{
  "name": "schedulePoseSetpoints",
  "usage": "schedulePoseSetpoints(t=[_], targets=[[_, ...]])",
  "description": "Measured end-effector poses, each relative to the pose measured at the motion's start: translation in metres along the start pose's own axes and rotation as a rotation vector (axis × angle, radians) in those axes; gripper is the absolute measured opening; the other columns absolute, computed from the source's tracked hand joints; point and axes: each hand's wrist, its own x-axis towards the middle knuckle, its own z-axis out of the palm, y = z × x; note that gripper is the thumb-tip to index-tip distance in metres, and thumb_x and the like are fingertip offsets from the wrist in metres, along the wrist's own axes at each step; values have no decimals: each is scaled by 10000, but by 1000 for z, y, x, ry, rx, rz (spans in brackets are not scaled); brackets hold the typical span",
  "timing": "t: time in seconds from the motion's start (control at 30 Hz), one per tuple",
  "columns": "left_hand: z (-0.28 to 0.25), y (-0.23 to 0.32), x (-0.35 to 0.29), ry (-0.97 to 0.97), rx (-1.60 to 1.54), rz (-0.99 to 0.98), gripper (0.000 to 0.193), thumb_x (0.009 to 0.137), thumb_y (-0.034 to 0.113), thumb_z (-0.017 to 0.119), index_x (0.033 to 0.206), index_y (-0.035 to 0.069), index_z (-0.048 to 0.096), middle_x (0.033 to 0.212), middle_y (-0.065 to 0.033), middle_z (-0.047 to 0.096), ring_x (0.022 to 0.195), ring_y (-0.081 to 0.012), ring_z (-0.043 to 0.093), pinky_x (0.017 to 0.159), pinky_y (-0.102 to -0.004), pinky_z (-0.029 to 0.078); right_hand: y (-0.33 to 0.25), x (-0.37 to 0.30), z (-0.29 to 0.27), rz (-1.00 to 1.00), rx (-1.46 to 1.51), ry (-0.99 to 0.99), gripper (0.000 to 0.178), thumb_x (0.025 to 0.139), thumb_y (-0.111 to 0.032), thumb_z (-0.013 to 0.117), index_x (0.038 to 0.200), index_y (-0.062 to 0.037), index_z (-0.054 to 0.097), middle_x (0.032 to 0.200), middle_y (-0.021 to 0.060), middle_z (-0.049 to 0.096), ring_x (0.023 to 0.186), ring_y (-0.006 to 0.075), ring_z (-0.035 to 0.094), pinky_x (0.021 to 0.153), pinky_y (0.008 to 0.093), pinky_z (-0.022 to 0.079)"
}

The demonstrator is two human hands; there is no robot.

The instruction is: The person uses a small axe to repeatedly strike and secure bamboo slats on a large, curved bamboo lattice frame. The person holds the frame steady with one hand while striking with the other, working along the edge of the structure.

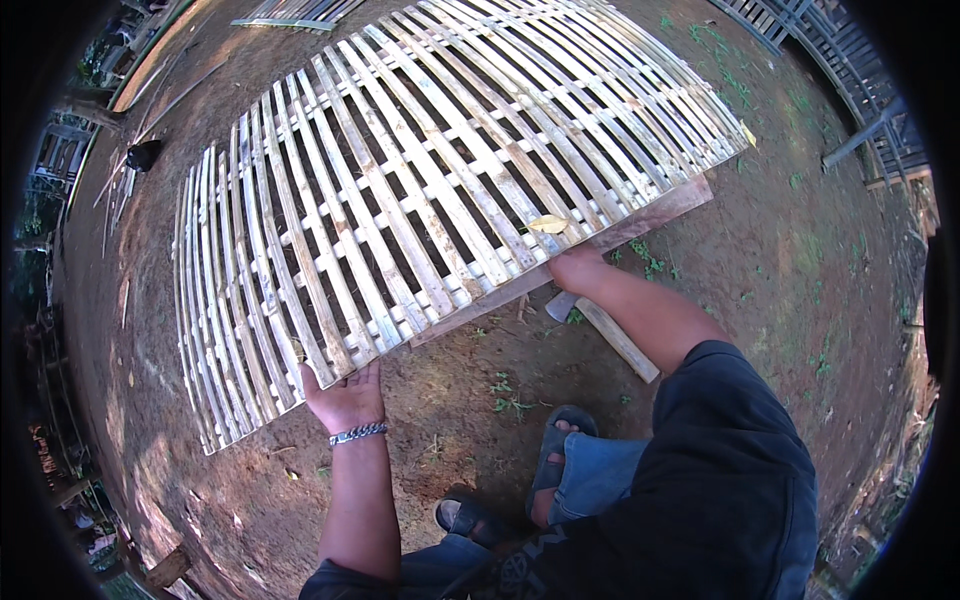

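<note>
A large panel of pale bamboo slats, crossed by thin strips, spreads out before me, with its near edge raised toward me. My left hand, a chain bracelet at its wrist, grips that edge palm up, the thumb on top and the fingers underneath. Farther right, my right hand is closed at the same edge, its fingers partly hidden. A wooden plank runs beneath the edge, next to my right hand. On the dirt below that arm lies a hatchet with a wooden handle.
A dry yellow leaf rests on the slats. Another slatted panel lies at the far left, near scattered poles and a dark object. A bamboo fence stands at the far right. My sandalled feet are on bare dirt.
</note>
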Motion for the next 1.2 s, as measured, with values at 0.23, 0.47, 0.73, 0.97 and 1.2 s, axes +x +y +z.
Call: schedulePoseSetpoints(t=[0.23,0.47,0.73,0.97,1.2], targets=[[0,3,5,84,-4,-15,785,1009,507,528,1592,55,257,1632,-262,204,1526,-437,220,1261,-619,181,-6,-1,-15,96,159,-51,420,983,-241,455,1306,-69,660,1364,179,642,1239,360,629,1055,426,511],[-7,1,8,10,11,-16,838,997,524,552,1601,47,220,1643,-265,176,1532,-441,202,1266,-612,170,-9,-2,-25,118,102,-135,428,968,-226,485,1329,-68,653,1397,158,632,1263,332,625,1068,420,504],[-4,-3,7,64,30,-16,947,991,550,551,1622,1,108,1647,-264,164,1547,-427,176,1278,-570,155,-4,-4,-11,155,208,-58,495,890,-227,672,1345,-39,625,1377,191,629,1304,347,586,1130,452,438],[-17,-2,25,97,-27,-47,1022,965,521,611,1605,-21,28,1637,-265,124,1546,-425,175,1278,-572,152,-13,-76,4,-152,159,300,779,801,-232,815,1469,-35,466,1513,204,443,1428,374,403,1197,519,317],[-31,-6,49,145,-6,-110,1111,942,562,627,1614,-20,-38,1677,-260,52,1562,-412,149,1280,-555,129,-2,-113,-2,-64,260,400,790,788,-183,816,1479,-62,454,1465,187,458,1363,401,439,1168,508,338]])
